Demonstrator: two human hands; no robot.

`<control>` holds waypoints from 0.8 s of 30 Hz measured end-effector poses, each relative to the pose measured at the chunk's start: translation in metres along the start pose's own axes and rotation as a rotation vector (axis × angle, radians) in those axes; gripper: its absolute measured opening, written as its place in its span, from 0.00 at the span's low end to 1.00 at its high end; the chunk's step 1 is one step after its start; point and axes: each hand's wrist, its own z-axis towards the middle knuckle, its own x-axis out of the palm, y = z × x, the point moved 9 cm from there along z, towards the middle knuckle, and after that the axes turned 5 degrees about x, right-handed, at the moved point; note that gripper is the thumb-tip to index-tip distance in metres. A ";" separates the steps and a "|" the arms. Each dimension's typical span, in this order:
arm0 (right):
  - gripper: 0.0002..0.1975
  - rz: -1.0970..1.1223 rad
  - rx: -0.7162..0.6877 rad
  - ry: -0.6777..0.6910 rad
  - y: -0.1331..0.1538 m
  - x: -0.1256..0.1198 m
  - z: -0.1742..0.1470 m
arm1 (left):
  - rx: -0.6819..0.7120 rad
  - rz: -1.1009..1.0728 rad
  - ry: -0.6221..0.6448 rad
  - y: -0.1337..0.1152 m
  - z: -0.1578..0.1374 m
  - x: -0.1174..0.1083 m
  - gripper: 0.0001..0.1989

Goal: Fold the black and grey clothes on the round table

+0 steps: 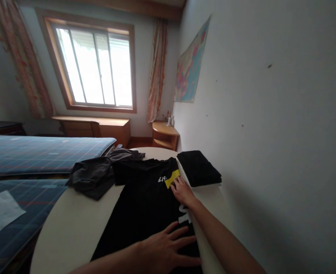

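Note:
A black T-shirt (141,205) with a yellow patch and white lettering lies spread over the round table, its right side running in a long straight edge. Flat on its lower part rests my left hand (169,247), fingers spread toward the right edge. Farther up, my right hand (182,192) touches the shirt at the yellow patch, its fingers lying on the cloth and slightly bent. Neither hand grips anything that I can see. Just right of the shirt's top sits a folded black stack of cloth (199,167).
The round cream table (62,224) stands close to the white wall (284,152) on the right. Dark grey clothing (92,177) lies at its far left. Beside it are beds with blue plaid mattresses (48,152) and a paper sheet (2,213). A wooden corner shelf (165,131) stands behind.

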 end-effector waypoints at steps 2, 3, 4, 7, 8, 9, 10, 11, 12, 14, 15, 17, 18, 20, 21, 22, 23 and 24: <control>0.29 -0.049 -0.001 0.037 0.002 0.001 -0.003 | 0.027 0.058 -0.023 -0.005 0.013 0.011 0.29; 0.29 -0.066 -0.004 0.054 0.004 0.002 -0.003 | 0.036 0.084 -0.035 -0.007 0.019 0.016 0.28; 0.30 -0.076 -0.008 0.067 0.005 0.003 -0.004 | 0.043 0.099 -0.048 -0.008 0.024 0.020 0.27; 0.30 -0.077 -0.044 0.082 0.012 0.006 -0.005 | 0.083 0.045 -0.063 -0.011 0.030 0.019 0.25; 0.30 -0.071 -0.058 0.081 0.013 0.008 -0.006 | 0.096 0.007 -0.066 -0.011 0.028 0.013 0.24; 0.29 -0.062 -0.064 0.078 0.014 0.009 -0.007 | 0.091 -0.024 -0.075 -0.008 0.024 0.005 0.23; 0.29 -0.051 -0.063 0.076 0.014 0.010 -0.008 | 0.065 -0.040 -0.099 -0.002 0.019 -0.005 0.21; 0.29 -0.039 -0.055 0.075 0.013 0.011 -0.009 | 0.012 -0.032 -0.135 0.008 0.011 -0.016 0.20; 0.29 -0.028 -0.044 0.076 0.012 0.012 -0.010 | -0.068 -0.006 -0.180 0.021 0.002 -0.028 0.20; 0.30 -0.015 -0.028 0.085 0.011 0.013 -0.012 | -0.237 0.075 -0.249 0.049 -0.019 -0.043 0.24; 0.30 -0.013 -0.024 0.089 0.011 0.013 -0.013 | -0.311 0.096 -0.257 0.062 -0.029 -0.045 0.28; 0.30 -0.015 -0.015 0.101 0.011 0.011 -0.014 | -0.398 0.094 -0.264 0.086 -0.045 -0.043 0.30; 0.30 -0.019 -0.007 0.109 0.012 0.010 -0.013 | -0.433 0.097 -0.297 0.097 -0.052 -0.044 0.30; 0.30 -0.026 0.021 0.125 0.013 0.007 -0.010 | -0.528 0.144 -0.452 0.120 -0.070 -0.057 0.27; 0.30 -0.026 0.039 0.129 0.015 0.005 -0.007 | -0.604 0.193 -0.570 0.132 -0.084 -0.069 0.25; 0.30 -0.024 0.058 0.130 0.016 0.002 -0.004 | -0.695 0.248 -0.696 0.144 -0.101 -0.082 0.23; 0.30 -0.020 0.077 0.127 0.019 0.001 -0.001 | -0.798 0.306 -0.818 0.155 -0.121 -0.094 0.21; 0.30 -0.015 0.095 0.122 0.022 0.000 0.001 | -0.901 0.363 -0.915 0.165 -0.140 -0.105 0.20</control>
